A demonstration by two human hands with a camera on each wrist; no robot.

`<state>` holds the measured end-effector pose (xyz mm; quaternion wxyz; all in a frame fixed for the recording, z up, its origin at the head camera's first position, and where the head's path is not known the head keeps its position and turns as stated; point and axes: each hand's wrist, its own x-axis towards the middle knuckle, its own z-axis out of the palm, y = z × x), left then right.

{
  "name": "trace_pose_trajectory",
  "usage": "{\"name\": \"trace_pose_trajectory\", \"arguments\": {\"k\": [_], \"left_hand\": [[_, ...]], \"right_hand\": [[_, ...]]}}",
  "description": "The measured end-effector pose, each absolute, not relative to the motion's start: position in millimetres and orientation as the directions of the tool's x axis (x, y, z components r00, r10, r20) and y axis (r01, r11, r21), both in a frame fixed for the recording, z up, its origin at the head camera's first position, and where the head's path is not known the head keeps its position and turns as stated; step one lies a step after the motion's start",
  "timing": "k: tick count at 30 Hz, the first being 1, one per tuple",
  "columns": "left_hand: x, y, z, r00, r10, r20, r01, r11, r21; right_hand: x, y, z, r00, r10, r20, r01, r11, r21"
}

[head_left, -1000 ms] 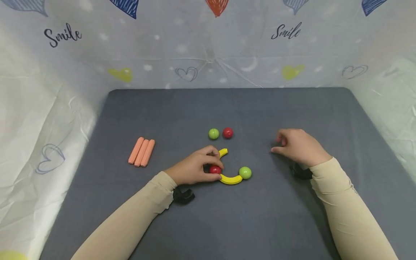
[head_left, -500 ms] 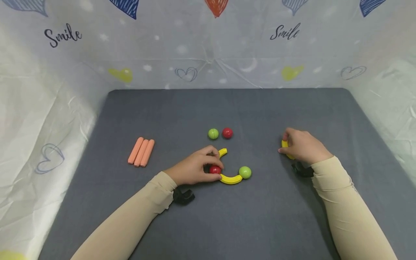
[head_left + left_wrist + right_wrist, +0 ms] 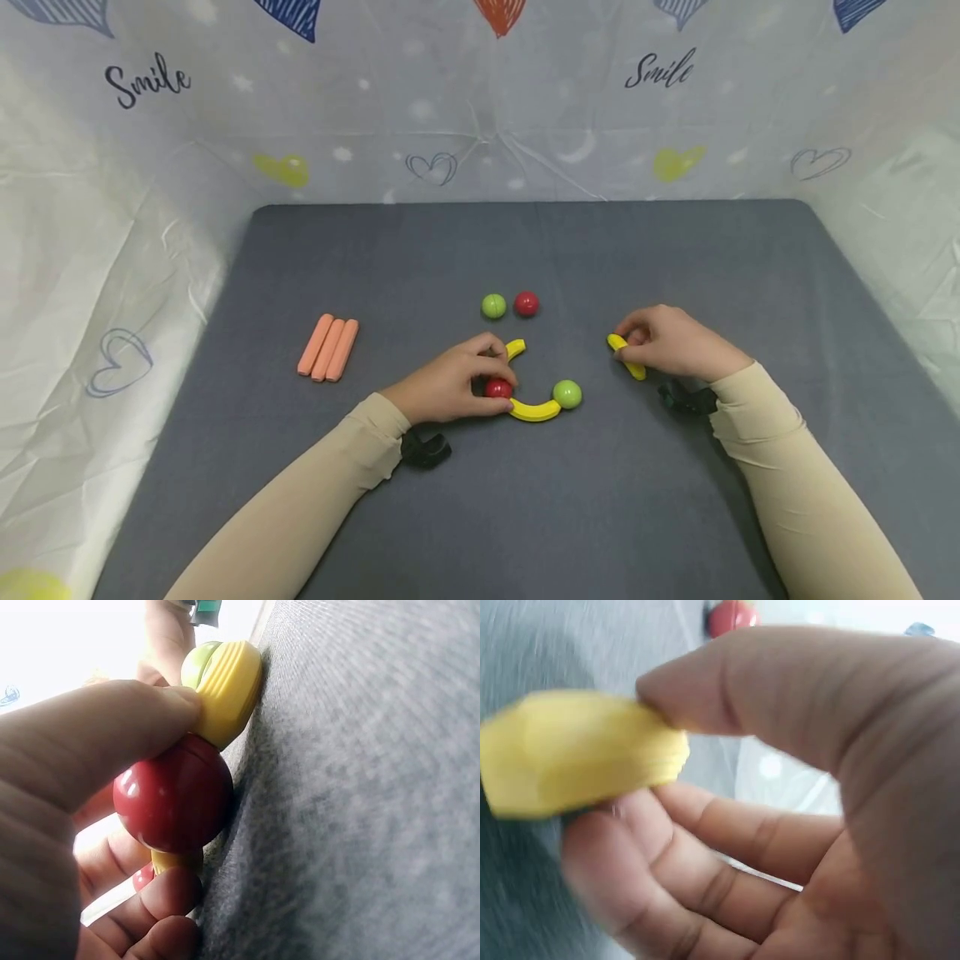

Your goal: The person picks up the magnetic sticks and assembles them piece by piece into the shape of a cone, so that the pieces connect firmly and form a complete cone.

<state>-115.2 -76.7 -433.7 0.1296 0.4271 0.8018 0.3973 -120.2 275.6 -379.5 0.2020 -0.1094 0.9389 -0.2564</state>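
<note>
My left hand point(image 3: 457, 385) rests mid-table, fingers and thumb curled round a red ball point(image 3: 498, 389). One yellow curved piece point(image 3: 534, 412) runs from that ball to a green ball point(image 3: 567, 394); another yellow piece point(image 3: 516, 348) shows partly behind the fingers. In the left wrist view the thumb tip touches the ribbed yellow piece point(image 3: 231, 690) beside the red ball point(image 3: 176, 796). Over to the right, my right hand point(image 3: 678, 342) pinches a separate yellow curved piece point(image 3: 635, 367) between thumb and fingers. That piece point(image 3: 577, 754) looks blurred in the right wrist view.
Farther back stand a green ball point(image 3: 493, 306) and a red ball point(image 3: 527, 303), side by side. Three orange sticks point(image 3: 327, 348) lie together at the left of the grey table point(image 3: 525, 517). A printed white curtain point(image 3: 360, 108) hangs behind.
My right hand has picked up a yellow piece at the right and carried it leftward. The left hand has stayed around the red ball.
</note>
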Motion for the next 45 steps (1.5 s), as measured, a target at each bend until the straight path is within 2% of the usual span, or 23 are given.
{"name": "trace_pose_trajectory", "arguments": {"k": [6, 11, 17, 24, 29, 35, 45], "left_hand": [[-121.0, -71.4, -431.9, -0.602, 0.786, 0.140, 0.592, 0.321, 0.739], [-116.2, -74.6, -435.1, -0.606, 0.787, 0.113, 0.581, 0.341, 0.739], [-111.5, -77.6, -436.8, -0.607, 0.785, 0.124, 0.578, 0.329, 0.747], [-108.4, -78.5, -439.5, -0.608, 0.787, 0.103, 0.560, 0.333, 0.759], [-112.2, -78.1, -436.9, -0.608, 0.785, 0.120, 0.571, 0.326, 0.753], [-114.0, -77.8, -435.9, -0.605, 0.784, 0.138, 0.585, 0.320, 0.746], [-113.6, -77.3, -436.0, -0.617, 0.774, 0.141, 0.588, 0.335, 0.736]], "right_hand": [[-121.7, 272.9, -378.0, -0.879, -0.351, -0.323, -0.085, 0.781, -0.618], [-116.9, 265.4, -386.6, -0.862, -0.396, -0.317, -0.036, 0.672, -0.740], [-112.6, 255.6, -397.3, -0.872, -0.402, -0.279, -0.010, 0.585, -0.811], [-111.1, 250.9, -407.5, -0.831, -0.474, -0.290, -0.015, 0.540, -0.842], [-115.5, 250.5, -405.2, -0.826, -0.487, -0.286, -0.006, 0.514, -0.858], [-117.4, 249.5, -403.9, -0.813, -0.486, -0.321, 0.077, 0.457, -0.886], [-117.2, 250.7, -402.8, -0.803, -0.498, -0.328, 0.011, 0.539, -0.842]]}}
